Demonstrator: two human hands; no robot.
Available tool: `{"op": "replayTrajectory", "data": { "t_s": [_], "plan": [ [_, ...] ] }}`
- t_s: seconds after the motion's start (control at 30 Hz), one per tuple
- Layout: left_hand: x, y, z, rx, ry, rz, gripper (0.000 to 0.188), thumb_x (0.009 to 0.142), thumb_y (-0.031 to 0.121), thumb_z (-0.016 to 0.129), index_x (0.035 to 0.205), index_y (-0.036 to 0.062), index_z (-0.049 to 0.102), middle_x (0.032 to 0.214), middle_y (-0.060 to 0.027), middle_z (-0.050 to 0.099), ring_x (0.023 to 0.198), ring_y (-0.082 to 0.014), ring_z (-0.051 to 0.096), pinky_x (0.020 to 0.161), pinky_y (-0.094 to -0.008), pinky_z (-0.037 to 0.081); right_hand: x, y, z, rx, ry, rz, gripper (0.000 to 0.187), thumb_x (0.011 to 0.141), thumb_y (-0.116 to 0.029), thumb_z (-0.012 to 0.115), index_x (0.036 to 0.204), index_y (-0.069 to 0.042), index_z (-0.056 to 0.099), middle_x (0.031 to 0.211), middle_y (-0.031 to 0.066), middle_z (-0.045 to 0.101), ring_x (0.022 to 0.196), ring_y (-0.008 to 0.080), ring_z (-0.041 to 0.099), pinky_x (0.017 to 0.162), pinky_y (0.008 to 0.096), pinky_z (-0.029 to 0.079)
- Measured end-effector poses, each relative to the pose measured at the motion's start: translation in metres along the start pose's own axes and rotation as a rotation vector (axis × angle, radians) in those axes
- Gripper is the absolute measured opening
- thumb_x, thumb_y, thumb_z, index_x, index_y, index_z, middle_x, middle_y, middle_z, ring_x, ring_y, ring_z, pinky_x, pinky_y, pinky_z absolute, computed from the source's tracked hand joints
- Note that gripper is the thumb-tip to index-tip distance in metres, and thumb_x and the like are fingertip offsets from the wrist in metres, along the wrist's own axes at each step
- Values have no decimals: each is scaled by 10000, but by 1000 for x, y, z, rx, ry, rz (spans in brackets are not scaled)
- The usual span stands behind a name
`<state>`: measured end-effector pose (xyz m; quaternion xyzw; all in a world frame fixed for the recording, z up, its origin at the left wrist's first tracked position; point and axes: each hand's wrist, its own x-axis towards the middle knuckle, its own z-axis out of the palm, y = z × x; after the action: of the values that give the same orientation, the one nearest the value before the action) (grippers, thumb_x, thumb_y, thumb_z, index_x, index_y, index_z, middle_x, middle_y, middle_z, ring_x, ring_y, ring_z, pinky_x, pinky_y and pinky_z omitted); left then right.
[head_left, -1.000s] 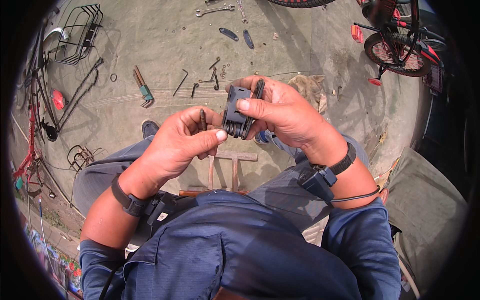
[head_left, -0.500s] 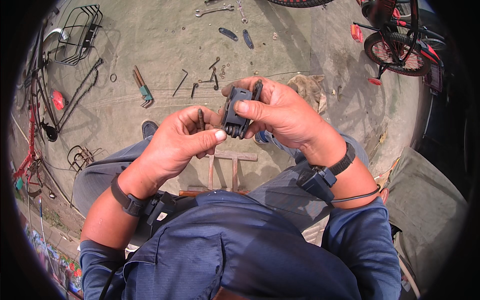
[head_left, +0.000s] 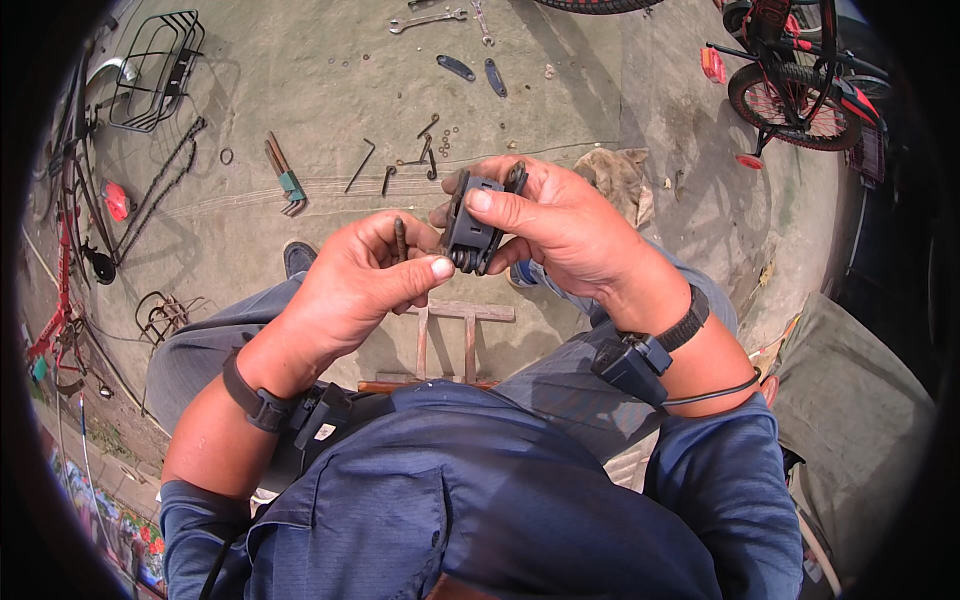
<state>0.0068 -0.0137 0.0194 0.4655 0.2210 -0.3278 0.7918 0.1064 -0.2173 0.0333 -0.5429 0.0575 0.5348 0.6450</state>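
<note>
Above my lap, my right hand (head_left: 545,215) grips a black metal bracket (head_left: 473,235) with its thumb across the top face. Coil-like rings show at the bracket's lower end, and a dark side plate (head_left: 516,178) stands at its right edge. My left hand (head_left: 370,280) is closed at the bracket's lower left, its thumb tip against the coiled end. From between the left fingers sticks up a rusty bolt (head_left: 400,240), its lower part hidden by the hand. The fingers behind the bracket are mostly out of sight.
On the ground ahead lie a folding hex key set (head_left: 288,183), a loose hex key (head_left: 361,165), several bolts and washers, and wrenches (head_left: 428,20). A chain (head_left: 160,190) and a wire rack (head_left: 157,70) are left. Right stands a small bicycle (head_left: 795,105); a wooden stool frame (head_left: 465,313) is below my hands.
The black bracket has turned slightly in my right hand, showing its top face at another angle. My left hand and the bolt have hardly moved.
</note>
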Motion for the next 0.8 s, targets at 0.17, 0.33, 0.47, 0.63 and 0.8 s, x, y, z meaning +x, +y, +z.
{"op": "replayTrajectory", "data": {
  "t_s": [0.17,0.33,0.47,0.63,0.8],
  "plan": [
    [-1,1,1,26,2,2,176,878,149,750,967,52,633,808,21,614,682,-51,552,594,-205,437,0,2,2,-19,28,9,470,924,-324,688,1204,31,559,1030,114,697,808,123,682,622,226,566],
    [-2,1,3,41,17,7,193,876,146,752,993,45,635,821,21,619,692,-46,550,599,-204,438,-1,0,4,24,53,27,420,899,-317,725,1156,-8,605,910,37,673,776,93,642,611,227,541],
    [-3,1,5,24,27,13,219,874,145,754,1024,40,635,835,20,624,696,-44,548,602,-203,439,-1,-1,3,15,88,17,417,898,-326,721,1149,-13,607,915,38,668,792,98,642,617,238,545],
    [-4,2,4,27,27,6,229,877,143,750,1042,34,634,846,22,626,702,-42,547,607,-201,437,1,1,0,-8,92,15,390,938,-311,668,1167,-4,594,991,94,704,832,143,693,621,245,577],
    [-3,2,5,10,17,18,230,885,141,739,1058,31,635,838,24,617,707,-45,547,612,-199,436,0,-1,0,-30,91,13,411,938,-331,666,1176,-3,595,977,83,707,793,123,689,614,232,568]
  ]
}}
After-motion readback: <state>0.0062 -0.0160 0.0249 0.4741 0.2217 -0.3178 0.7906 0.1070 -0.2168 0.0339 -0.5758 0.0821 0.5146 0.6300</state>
